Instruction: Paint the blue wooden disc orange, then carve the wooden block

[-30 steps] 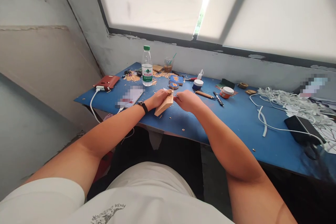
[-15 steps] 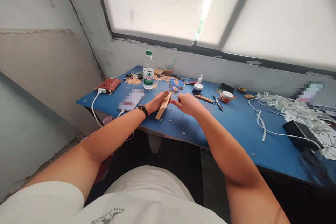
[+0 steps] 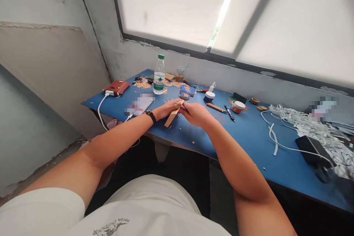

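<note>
My left hand (image 3: 168,109) is closed around a pale wooden stick (image 3: 172,118), whose squared lower end slants toward the table's front edge. My right hand (image 3: 195,113) is closed on a knife (image 3: 176,100); its thin blade shows at the far end of the wood, while the handle is mostly hidden in the fingers. Both hands meet just above the blue table (image 3: 243,136). Beyond them lie a round painted piece (image 3: 184,96) and a square blue-and-orange painted block (image 3: 187,90).
A water bottle (image 3: 159,75) stands behind my left hand, near wood shavings (image 3: 142,84) and a plastic cup (image 3: 180,74). A phone (image 3: 142,105) and a brown leather case (image 3: 117,87) lie left. Paint jars (image 3: 238,107), pens (image 3: 229,113) and white shredded strips (image 3: 290,116) are right.
The blade has shifted across the top of the stick and now points up and left. My right hand has turned and lowered slightly. The whole view has tilted a little.
</note>
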Demonstrator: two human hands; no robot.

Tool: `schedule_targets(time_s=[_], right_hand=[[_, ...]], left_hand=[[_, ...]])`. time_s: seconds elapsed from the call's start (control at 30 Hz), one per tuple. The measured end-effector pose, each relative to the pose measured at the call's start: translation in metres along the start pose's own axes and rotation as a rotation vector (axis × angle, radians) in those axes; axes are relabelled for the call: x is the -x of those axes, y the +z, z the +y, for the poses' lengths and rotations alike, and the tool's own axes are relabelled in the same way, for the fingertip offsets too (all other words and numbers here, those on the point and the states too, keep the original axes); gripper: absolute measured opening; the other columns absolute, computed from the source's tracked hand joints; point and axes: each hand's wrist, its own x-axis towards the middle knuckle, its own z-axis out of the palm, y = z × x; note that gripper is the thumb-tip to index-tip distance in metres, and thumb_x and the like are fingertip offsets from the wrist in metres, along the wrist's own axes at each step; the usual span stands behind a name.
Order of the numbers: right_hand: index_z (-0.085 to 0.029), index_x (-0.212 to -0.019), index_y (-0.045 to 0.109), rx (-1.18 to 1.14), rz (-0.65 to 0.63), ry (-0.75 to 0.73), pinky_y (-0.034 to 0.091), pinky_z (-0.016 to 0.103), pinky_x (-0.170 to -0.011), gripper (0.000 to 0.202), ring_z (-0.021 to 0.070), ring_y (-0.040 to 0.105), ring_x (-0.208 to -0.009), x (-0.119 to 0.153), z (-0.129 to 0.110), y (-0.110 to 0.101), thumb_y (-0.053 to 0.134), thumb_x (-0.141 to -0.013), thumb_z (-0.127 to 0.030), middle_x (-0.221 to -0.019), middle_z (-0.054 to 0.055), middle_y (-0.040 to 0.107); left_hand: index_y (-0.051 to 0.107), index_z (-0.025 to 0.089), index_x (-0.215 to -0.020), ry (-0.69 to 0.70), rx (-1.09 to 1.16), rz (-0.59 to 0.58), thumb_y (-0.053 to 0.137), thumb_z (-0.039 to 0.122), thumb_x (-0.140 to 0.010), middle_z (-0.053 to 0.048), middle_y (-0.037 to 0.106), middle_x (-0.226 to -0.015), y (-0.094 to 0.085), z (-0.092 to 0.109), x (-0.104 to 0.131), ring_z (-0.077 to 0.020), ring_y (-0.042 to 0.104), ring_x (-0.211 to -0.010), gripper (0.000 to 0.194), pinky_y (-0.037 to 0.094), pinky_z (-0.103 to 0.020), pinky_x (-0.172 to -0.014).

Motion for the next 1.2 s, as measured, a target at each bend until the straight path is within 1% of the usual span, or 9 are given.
schedule_targets(time_s=[0.07,0.23,0.4,0.53,0.63,0.73,0.97,1.1,1.2], right_hand=[[-0.012,-0.146,0.084,0.026,-0.023,0.019,0.041,0.039,-0.086,0.044,0.0290,0.081,-0.110,-0.002,-0.001,-0.001,0.049,-0.136,-0.037,-0.130,0.019,0.093],[-0.017,-0.149,0.089,0.040,-0.030,0.097,0.043,0.038,-0.087,0.046,0.0308,0.082,-0.115,-0.006,-0.007,-0.004,0.050,-0.134,-0.037,-0.133,0.018,0.094],[-0.017,-0.153,0.091,0.054,-0.044,0.197,0.044,0.038,-0.084,0.051,0.0326,0.085,-0.119,-0.004,-0.017,-0.011,0.048,-0.134,-0.035,-0.138,0.020,0.095],[-0.016,-0.157,0.090,0.086,-0.060,0.271,0.045,0.037,-0.082,0.055,0.0347,0.087,-0.124,-0.002,-0.022,-0.014,0.046,-0.134,-0.038,-0.141,0.022,0.094],[-0.014,-0.157,0.090,0.090,-0.076,0.306,0.048,0.036,-0.083,0.060,0.0360,0.087,-0.128,0.000,-0.022,-0.014,0.043,-0.136,-0.044,-0.143,0.025,0.093],[-0.013,-0.155,0.091,0.084,-0.089,0.348,0.052,0.035,-0.086,0.065,0.0367,0.087,-0.133,0.001,-0.022,-0.015,0.040,-0.137,-0.049,-0.148,0.027,0.092],[-0.012,-0.155,0.093,0.055,-0.101,0.428,0.062,0.037,-0.096,0.072,0.0406,0.088,-0.141,0.001,-0.026,-0.018,0.041,-0.138,-0.058,-0.150,0.030,0.091],[-0.011,-0.154,0.092,0.022,-0.101,0.468,0.062,0.037,-0.096,0.074,0.0408,0.088,-0.141,0.002,-0.027,-0.018,0.041,-0.138,-0.062,-0.152,0.032,0.090],[-0.008,-0.151,0.092,-0.012,-0.129,0.490,0.059,0.037,-0.092,0.084,0.0415,0.088,-0.139,0.002,-0.026,-0.016,0.041,-0.137,-0.073,-0.150,0.034,0.090]], left_hand=[[0.063,0.025,-0.094,-0.029,0.012,0.009,0.092,0.076,-0.104,-0.001,0.057,-0.080,0.002,-0.001,0.000,-0.0205,0.054,-0.075,0.059,0.045,-0.036,-0.070],[0.059,0.026,-0.085,-0.038,0.086,-0.013,0.098,0.077,-0.092,0.001,0.053,-0.072,0.000,-0.013,-0.010,-0.0172,0.048,-0.067,0.064,0.041,-0.032,-0.065],[0.058,0.026,-0.083,-0.085,0.210,0.042,0.092,0.064,-0.100,0.002,0.054,-0.070,-0.002,-0.032,-0.024,-0.0156,0.048,-0.064,0.053,0.041,-0.030,-0.063],[0.058,0.025,-0.082,-0.138,0.234,0.087,0.088,0.056,-0.107,0.003,0.053,-0.068,-0.001,-0.039,-0.030,-0.0143,0.049,-0.062,0.049,0.043,-0.028,-0.063],[0.057,0.025,-0.081,-0.188,0.242,0.128,0.090,0.050,-0.110,0.002,0.054,-0.067,0.001,-0.039,-0.033,-0.0131,0.049,-0.061,0.051,0.042,-0.027,-0.061],[0.055,0.025,-0.081,-0.221,0.247,0.147,0.089,0.051,-0.114,0.002,0.055,-0.067,0.003,-0.037,-0.037,-0.0125,0.049,-0.060,0.054,0.042,-0.027,-0.060],[0.059,0.024,-0.082,-0.279,0.246,0.170,0.068,0.050,-0.127,0.001,0.053,-0.066,0.005,-0.029,-0.037,-0.0131,0.046,-0.063,0.053,0.044,-0.025,-0.062],[0.062,0.023,-0.081,-0.286,0.193,0.180,0.063,0.057,-0.130,0.000,0.055,-0.067,0.005,-0.025,-0.033,-0.0149,0.048,-0.064,0.059,0.045,-0.028,-0.065],[0.066,0.021,-0.082,-0.238,0.116,0.212,0.058,0.064,-0.132,-0.002,0.060,-0.068,0.003,-0.022,-0.026,-0.0167,0.051,-0.067,0.066,0.043,-0.030,-0.066]])
